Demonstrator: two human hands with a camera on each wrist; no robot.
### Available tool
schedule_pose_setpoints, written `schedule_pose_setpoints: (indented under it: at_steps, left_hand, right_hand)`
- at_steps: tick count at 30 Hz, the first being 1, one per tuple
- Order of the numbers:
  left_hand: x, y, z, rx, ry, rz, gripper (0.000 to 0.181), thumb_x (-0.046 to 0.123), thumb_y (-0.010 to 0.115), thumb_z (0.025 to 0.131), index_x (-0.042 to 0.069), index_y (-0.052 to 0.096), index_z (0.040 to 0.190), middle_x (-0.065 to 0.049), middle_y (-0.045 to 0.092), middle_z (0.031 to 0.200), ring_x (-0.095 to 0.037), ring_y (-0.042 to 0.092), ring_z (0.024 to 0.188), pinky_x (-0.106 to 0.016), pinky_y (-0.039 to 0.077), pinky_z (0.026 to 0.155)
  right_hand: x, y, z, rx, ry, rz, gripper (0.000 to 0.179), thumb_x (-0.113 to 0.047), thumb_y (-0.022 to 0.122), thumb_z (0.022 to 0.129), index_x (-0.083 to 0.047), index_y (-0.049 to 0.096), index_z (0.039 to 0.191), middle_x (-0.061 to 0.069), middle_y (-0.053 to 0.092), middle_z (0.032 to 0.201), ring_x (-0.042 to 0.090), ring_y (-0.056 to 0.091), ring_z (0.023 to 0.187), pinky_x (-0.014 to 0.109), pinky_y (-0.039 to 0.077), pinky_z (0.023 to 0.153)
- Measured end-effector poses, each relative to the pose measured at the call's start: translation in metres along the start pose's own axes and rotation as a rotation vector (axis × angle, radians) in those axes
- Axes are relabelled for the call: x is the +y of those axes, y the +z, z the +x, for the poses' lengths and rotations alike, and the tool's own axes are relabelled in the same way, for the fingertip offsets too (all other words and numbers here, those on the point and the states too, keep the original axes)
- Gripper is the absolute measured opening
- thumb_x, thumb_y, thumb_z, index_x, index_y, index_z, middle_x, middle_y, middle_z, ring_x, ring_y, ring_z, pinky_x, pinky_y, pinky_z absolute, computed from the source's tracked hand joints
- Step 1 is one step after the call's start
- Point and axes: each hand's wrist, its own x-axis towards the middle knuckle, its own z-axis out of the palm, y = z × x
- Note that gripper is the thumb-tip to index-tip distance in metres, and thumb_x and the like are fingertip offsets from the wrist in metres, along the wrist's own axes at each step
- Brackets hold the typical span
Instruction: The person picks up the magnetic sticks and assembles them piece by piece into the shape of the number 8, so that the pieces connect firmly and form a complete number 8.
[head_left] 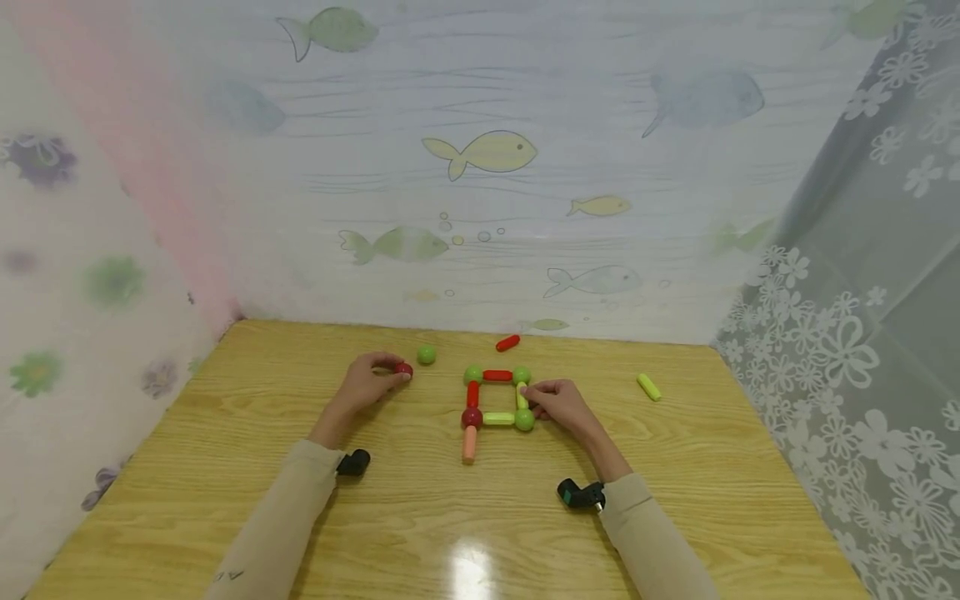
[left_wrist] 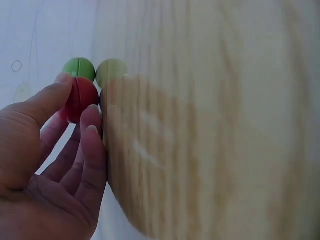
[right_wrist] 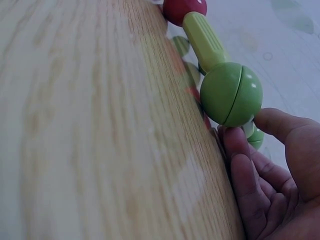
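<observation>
Brace right, keep left low

Your left hand (head_left: 366, 385) pinches the red ball (head_left: 404, 372), left of the square frame (head_left: 498, 418); your right hand (head_left: 566, 406) pinches the frame's right-side yellow-green rod (head_left: 521, 396). Grip lightly so the frame doesn't twist. Counter (head_left: 405, 525): glossy wood grain, fish-print backdrop (head_left: 480, 196) along the far edge.

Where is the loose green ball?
In the head view, the loose green ball sits on the wood-grain table left of the square frame, just beyond and right of the red ball the left hand pinches.
</observation>
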Motion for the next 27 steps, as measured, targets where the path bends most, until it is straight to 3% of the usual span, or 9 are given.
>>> schedule_pose_setpoints:
  at_steps: [7, 13, 18, 27]
  left_hand:
    - [0.01, -0.005, -0.017, -0.049, -0.017, 0.043, 0.036, 0.017, 0.079, 0.091, -0.001, 0.069, 0.12, -0.017, 0.071, 0.112, -0.027, 0.069, 0.097, -0.035, 0.056, 0.082]
    - [0.024, 0.0, -0.036, -0.146, 0.02, 0.132, 0.035, 0.015, 0.083, 0.085, -0.002, 0.071, 0.114, -0.014, 0.072, 0.105, -0.022, 0.067, 0.091, -0.035, 0.056, 0.078]
    - [0.034, 0.014, -0.053, -0.256, 0.057, 0.137, 0.034, 0.013, 0.085, 0.082, -0.001, 0.071, 0.11, -0.01, 0.07, 0.103, -0.02, 0.066, 0.09, -0.035, 0.057, 0.078]
    - [0.05, 0.048, -0.085, -0.357, 0.077, 0.049, 0.026, 0.016, 0.086, 0.082, 0.003, 0.073, 0.1, -0.002, 0.071, 0.092, -0.014, 0.066, 0.083, -0.026, 0.056, 0.072]
  right_hand:
    - [0.0, 0.001, 0.0, 0.0, -0.002, 0.0, 0.037, -0.033, 0.069, 0.098, 0.001, 0.075, 0.111, 0.004, 0.071, 0.09, 0.013, 0.065, 0.072, 0.025, 0.052, 0.067]
    - [0.001, 0.0, 0.0, -0.004, -0.006, 0.001, 0.037, -0.034, 0.069, 0.098, 0.001, 0.075, 0.112, 0.003, 0.071, 0.089, 0.013, 0.065, 0.073, 0.025, 0.053, 0.068]
    - [0.001, 0.001, 0.001, 0.0, -0.005, -0.003, 0.037, -0.033, 0.069, 0.098, 0.001, 0.075, 0.113, 0.003, 0.072, 0.089, 0.012, 0.065, 0.072, 0.025, 0.052, 0.068]
    - [0.001, 0.001, 0.002, 0.002, -0.005, -0.002, 0.038, -0.033, 0.069, 0.098, 0.001, 0.074, 0.112, 0.004, 0.071, 0.09, 0.012, 0.065, 0.073, 0.024, 0.052, 0.067]
